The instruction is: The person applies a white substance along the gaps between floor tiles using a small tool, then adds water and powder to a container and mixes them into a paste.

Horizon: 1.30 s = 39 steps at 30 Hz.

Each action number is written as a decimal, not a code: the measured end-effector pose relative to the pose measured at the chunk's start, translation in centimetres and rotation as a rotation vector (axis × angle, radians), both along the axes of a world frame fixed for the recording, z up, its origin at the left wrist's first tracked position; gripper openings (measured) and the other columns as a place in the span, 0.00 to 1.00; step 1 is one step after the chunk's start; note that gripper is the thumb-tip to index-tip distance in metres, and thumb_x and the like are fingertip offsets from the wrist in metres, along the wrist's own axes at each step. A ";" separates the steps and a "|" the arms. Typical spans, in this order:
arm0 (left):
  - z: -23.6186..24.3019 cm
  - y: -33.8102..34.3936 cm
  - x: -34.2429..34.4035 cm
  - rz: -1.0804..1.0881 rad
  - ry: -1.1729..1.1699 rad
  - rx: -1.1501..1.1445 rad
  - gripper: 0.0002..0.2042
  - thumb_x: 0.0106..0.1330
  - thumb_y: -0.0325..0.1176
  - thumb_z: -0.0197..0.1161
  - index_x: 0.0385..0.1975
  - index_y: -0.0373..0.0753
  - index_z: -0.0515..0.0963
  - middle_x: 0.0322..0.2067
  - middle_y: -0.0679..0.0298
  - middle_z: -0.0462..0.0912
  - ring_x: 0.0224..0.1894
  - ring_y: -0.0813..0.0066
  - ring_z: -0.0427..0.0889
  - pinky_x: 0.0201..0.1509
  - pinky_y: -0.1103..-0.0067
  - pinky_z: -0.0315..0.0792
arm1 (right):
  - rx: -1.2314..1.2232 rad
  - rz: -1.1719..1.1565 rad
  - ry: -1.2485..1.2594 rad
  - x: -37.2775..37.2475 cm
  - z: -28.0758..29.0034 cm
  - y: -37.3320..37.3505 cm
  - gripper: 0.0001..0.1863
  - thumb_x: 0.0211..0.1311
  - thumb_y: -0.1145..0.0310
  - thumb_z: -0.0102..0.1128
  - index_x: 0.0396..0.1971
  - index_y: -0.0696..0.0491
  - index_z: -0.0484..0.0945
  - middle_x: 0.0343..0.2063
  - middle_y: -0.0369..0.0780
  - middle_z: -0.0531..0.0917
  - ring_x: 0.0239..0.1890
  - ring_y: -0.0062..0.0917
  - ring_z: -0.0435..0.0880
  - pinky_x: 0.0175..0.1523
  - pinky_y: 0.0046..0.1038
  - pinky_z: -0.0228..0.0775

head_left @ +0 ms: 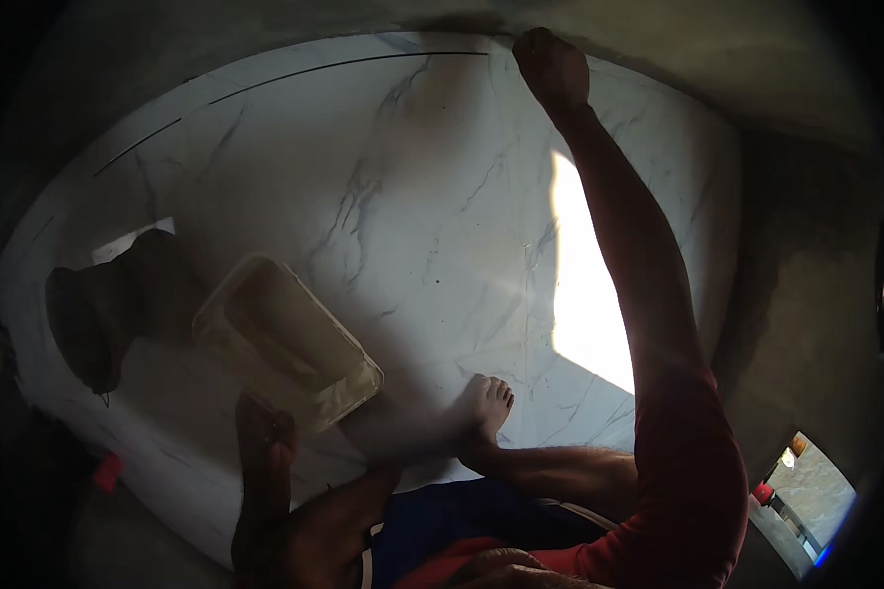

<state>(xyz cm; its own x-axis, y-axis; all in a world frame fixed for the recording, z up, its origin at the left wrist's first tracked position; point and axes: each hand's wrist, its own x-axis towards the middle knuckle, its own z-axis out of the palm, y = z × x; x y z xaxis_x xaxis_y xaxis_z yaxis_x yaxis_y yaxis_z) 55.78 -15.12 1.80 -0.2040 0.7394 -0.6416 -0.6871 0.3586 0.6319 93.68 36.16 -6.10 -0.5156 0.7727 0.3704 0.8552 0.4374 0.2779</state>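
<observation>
My right arm stretches to the far edge of the white marble-patterned floor [442,236]. At its end my right hand [552,74] is closed, fingers curled and turned from view, beside the foot of the wall; what they hold, if anything, is hidden. A pale rectangular plastic tub [349,378], its inside smeared with residue, stands on the floor to the left. Close to the tub's near side is the dark end of a limb [263,437]; shadow keeps me from telling whether it is my left hand or my left foot.
A dark, lumpy sack-like thing [93,319] lies at the left. My bare right foot [493,404] rests on the floor near the middle. A bright sunlit patch [584,285] lies beside my right arm. A small red thing [109,473] is at the left edge; walls border the floor.
</observation>
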 end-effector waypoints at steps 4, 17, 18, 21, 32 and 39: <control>1.2 1.0 0.0 -0.073 0.006 -0.016 0.38 0.56 0.31 0.78 0.65 0.30 0.63 0.56 0.60 0.75 0.56 0.71 0.77 0.58 0.76 0.77 | -0.051 0.026 0.120 -0.6 -0.6 0.2 0.11 0.64 0.65 0.60 0.24 0.54 0.76 0.24 0.42 0.82 0.22 0.38 0.84 0.27 0.35 0.80; 2.1 2.5 0.7 -0.013 0.000 0.012 0.42 0.52 0.34 0.80 0.64 0.27 0.63 0.52 0.57 0.80 0.52 0.68 0.83 0.55 0.76 0.80 | -0.074 0.264 0.382 -0.4 0.3 -1.4 0.06 0.64 0.63 0.62 0.30 0.49 0.80 0.26 0.40 0.85 0.23 0.36 0.84 0.27 0.36 0.78; 2.3 2.7 0.6 -0.022 -0.011 0.017 0.42 0.52 0.34 0.80 0.64 0.27 0.63 0.52 0.57 0.80 0.52 0.68 0.83 0.56 0.76 0.79 | -0.095 0.280 0.403 -0.8 0.4 -1.6 0.07 0.64 0.63 0.62 0.30 0.50 0.79 0.24 0.40 0.85 0.22 0.36 0.84 0.27 0.36 0.78; 2.5 2.9 0.6 -0.027 -0.054 -0.013 0.46 0.50 0.33 0.81 0.66 0.27 0.59 0.57 0.56 0.76 0.59 0.65 0.77 0.63 0.72 0.73 | -0.093 0.272 0.414 -0.5 0.6 -1.3 0.08 0.65 0.64 0.62 0.29 0.51 0.79 0.22 0.40 0.84 0.21 0.36 0.84 0.26 0.35 0.78; 2.3 2.6 0.2 -0.026 -0.080 -0.087 0.51 0.46 0.32 0.84 0.69 0.27 0.57 0.62 0.56 0.71 0.65 0.62 0.71 0.69 0.68 0.68 | -0.069 0.303 0.411 -0.9 0.9 -2.8 0.06 0.64 0.65 0.64 0.29 0.49 0.78 0.23 0.38 0.85 0.20 0.34 0.83 0.24 0.33 0.77; 2.1 3.3 0.7 -0.030 -0.092 -0.047 0.51 0.47 0.34 0.85 0.68 0.27 0.57 0.61 0.56 0.73 0.64 0.62 0.73 0.67 0.68 0.70 | -0.074 0.442 0.222 -2.3 0.8 -4.3 0.06 0.64 0.64 0.65 0.31 0.48 0.79 0.25 0.36 0.85 0.23 0.31 0.85 0.25 0.32 0.78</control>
<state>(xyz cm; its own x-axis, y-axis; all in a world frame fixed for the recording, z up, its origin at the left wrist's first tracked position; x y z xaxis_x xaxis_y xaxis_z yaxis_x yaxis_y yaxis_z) 56.44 -11.81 3.92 -0.1208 0.7132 -0.6905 -0.7300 0.4076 0.5486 91.41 31.87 -5.27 -0.7149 0.5264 0.4603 0.6183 0.7833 0.0646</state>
